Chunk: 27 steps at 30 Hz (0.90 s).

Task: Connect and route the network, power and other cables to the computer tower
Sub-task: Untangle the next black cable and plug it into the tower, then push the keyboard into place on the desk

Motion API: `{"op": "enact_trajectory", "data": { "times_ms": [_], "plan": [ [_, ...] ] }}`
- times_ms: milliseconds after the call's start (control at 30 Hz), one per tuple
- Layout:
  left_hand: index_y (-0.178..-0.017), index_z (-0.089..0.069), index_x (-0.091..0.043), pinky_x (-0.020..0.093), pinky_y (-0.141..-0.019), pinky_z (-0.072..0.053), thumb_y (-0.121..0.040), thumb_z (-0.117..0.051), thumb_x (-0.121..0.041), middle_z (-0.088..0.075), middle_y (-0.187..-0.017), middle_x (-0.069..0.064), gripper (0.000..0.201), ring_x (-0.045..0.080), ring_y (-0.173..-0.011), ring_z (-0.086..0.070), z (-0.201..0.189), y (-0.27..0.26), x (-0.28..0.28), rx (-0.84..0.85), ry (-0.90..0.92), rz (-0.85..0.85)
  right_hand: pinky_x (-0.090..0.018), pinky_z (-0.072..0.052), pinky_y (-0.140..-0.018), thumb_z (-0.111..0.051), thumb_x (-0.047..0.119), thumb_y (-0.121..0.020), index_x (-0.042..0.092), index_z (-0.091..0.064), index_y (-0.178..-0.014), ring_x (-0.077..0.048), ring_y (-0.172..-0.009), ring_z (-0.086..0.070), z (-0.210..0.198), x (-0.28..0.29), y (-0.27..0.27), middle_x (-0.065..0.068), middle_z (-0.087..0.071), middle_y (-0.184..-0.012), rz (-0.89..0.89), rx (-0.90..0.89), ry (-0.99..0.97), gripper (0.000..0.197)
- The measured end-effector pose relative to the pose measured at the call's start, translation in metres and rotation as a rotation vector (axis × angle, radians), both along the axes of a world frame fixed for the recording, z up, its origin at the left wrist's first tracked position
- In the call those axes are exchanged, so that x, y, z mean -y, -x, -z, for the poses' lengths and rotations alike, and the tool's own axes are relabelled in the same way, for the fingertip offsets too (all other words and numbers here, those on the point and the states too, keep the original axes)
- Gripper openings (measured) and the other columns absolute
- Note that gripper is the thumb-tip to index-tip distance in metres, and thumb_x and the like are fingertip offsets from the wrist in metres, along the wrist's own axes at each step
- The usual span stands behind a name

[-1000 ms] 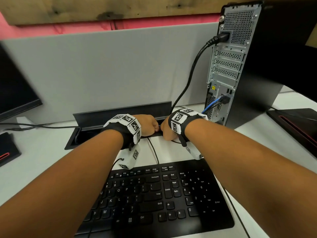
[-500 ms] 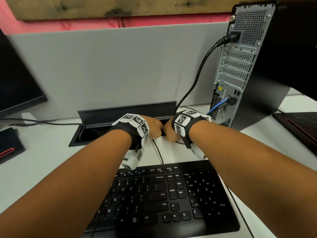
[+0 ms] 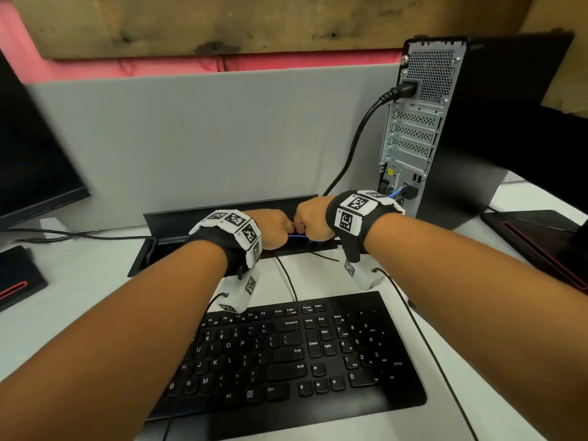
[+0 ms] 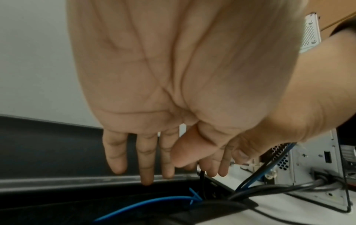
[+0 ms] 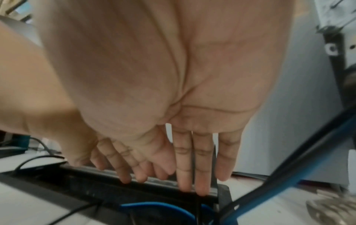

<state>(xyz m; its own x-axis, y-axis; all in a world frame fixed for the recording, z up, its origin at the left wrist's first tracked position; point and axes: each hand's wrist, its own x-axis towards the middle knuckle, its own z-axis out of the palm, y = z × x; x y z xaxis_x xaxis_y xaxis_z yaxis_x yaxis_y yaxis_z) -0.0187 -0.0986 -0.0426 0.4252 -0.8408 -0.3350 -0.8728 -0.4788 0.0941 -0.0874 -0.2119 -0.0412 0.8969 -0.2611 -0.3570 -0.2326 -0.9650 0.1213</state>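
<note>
A thin black cable (image 4: 201, 179) is pinched by the left hand (image 3: 270, 229) above the desk trough (image 3: 152, 249); right hand (image 3: 310, 222) fingers are spread; slack is best fed down gently, beside the blue cable (image 4: 146, 203)

The computer tower (image 3: 477, 128) stands upright on the counter (image 3: 79, 281), perforated rear panel exposed. A thick black power cable (image 3: 356, 138) is plugged in near the top and curves down toward the open cable tray (image 3: 152, 249). A blue network cable (image 3: 396, 195) is plugged in low and loops into the tray.
</note>
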Motion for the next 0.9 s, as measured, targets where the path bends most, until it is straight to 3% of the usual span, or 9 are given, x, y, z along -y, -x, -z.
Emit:
{"op": "enact_trajectory", "data": {
  "times_ms": [100,167,233,300,467,567,700,800,900],
  "plan": [
    [-0.139,-0.057,-0.026,0.032,-0.11,-0.036,-0.094,-0.041,-0.005,-0.055,-0.141,0.0,0.051,0.022,-0.127,-0.05,-0.01,0.001,-0.01,-0.04,0.096,-0.024,-0.041,-0.053,-0.1,-0.048,0.006,-0.097,0.01,-0.067,-0.126,-0.029,-0.111,-0.064,-0.015,-0.004,0.015,-0.009,-0.067,-0.123,0.011,0.065,-0.01,0.036],
    [-0.135,-0.059,-0.026,0.028,-0.104,-0.036,-0.095,-0.044,-0.009,-0.058,-0.135,-0.003,0.046,0.018,-0.12,-0.051,-0.018,0.005,-0.021,-0.082,0.151,-0.048,-0.043,-0.052,-0.1,-0.046,0.008,-0.096,0.012,-0.069,-0.123,-0.029,-0.111,-0.063,-0.02,-0.005,0.028,-0.01,-0.067,-0.123,0.05,0.12,-0.079,0.035],
    [-0.133,-0.061,-0.026,0.027,-0.1,-0.035,-0.098,-0.047,-0.018,-0.06,-0.131,-0.004,0.039,0.014,-0.114,-0.05,-0.023,0.009,-0.033,-0.115,0.195,-0.064,-0.042,-0.051,-0.101,-0.05,0.013,-0.097,0.014,-0.069,-0.122,-0.028,-0.11,-0.062,-0.022,-0.008,0.043,-0.007,-0.067,-0.122,0.076,0.165,-0.147,0.032],
    [-0.137,-0.057,-0.027,0.029,-0.105,-0.034,-0.099,-0.051,-0.032,-0.057,-0.136,-0.006,0.039,0.015,-0.122,-0.051,-0.026,0.017,-0.048,-0.148,0.211,-0.062,-0.04,-0.05,-0.1,-0.056,0.024,-0.097,0.018,-0.069,-0.121,-0.024,-0.108,-0.061,-0.021,-0.017,0.062,-0.003,-0.067,-0.12,0.084,0.19,-0.183,0.028],
    [-0.147,-0.04,-0.037,0.033,-0.113,-0.034,-0.084,-0.06,-0.066,-0.05,-0.145,-0.007,0.073,0.014,-0.132,-0.048,-0.017,0.051,-0.088,-0.168,0.088,0.036,-0.035,-0.044,-0.101,-0.064,0.055,-0.09,0.028,-0.057,-0.137,-0.018,-0.119,-0.055,-0.01,-0.054,0.114,0.006,-0.058,-0.133,0.07,0.126,-0.256,0.055],
    [-0.148,-0.036,-0.041,0.032,-0.115,-0.029,-0.07,-0.068,-0.075,-0.04,-0.153,-0.01,0.091,0.013,-0.138,-0.04,-0.002,0.073,-0.111,-0.147,0.024,0.061,-0.037,-0.044,-0.103,-0.07,0.061,-0.081,0.033,-0.051,-0.141,-0.018,-0.123,-0.053,0.0,-0.074,0.139,0.007,-0.054,-0.138,0.088,0.085,-0.289,0.069],
    [-0.121,-0.056,-0.045,0.026,-0.094,-0.048,-0.063,-0.084,-0.061,-0.064,-0.111,-0.018,0.067,0.0,-0.102,-0.06,0.012,0.097,-0.135,-0.332,0.043,0.127,-0.04,-0.051,-0.097,-0.082,0.066,-0.061,0.044,-0.056,-0.125,-0.015,-0.107,-0.059,0.014,-0.094,0.162,0.01,-0.062,-0.115,0.078,0.052,-0.402,0.073],
    [-0.13,-0.038,-0.056,0.034,-0.097,-0.049,-0.044,-0.084,-0.071,-0.048,-0.116,-0.018,0.098,0.009,-0.108,-0.051,0.025,0.104,-0.145,-0.215,-0.009,0.136,-0.055,-0.037,-0.112,-0.084,0.073,-0.046,0.056,-0.029,-0.143,-0.026,-0.14,-0.032,0.019,-0.099,0.168,0.0,-0.036,-0.151,0.058,-0.063,-0.32,0.114],
    [-0.138,-0.025,-0.052,0.045,-0.098,-0.048,-0.034,-0.078,-0.078,-0.04,-0.118,-0.015,0.119,0.015,-0.112,-0.044,0.034,0.105,-0.143,-0.095,-0.064,0.119,-0.059,-0.028,-0.117,-0.09,0.065,-0.048,0.049,-0.006,-0.155,-0.03,-0.15,-0.012,0.019,-0.103,0.168,-0.002,-0.006,-0.166,0.066,-0.126,-0.233,0.136]
  ]
}}
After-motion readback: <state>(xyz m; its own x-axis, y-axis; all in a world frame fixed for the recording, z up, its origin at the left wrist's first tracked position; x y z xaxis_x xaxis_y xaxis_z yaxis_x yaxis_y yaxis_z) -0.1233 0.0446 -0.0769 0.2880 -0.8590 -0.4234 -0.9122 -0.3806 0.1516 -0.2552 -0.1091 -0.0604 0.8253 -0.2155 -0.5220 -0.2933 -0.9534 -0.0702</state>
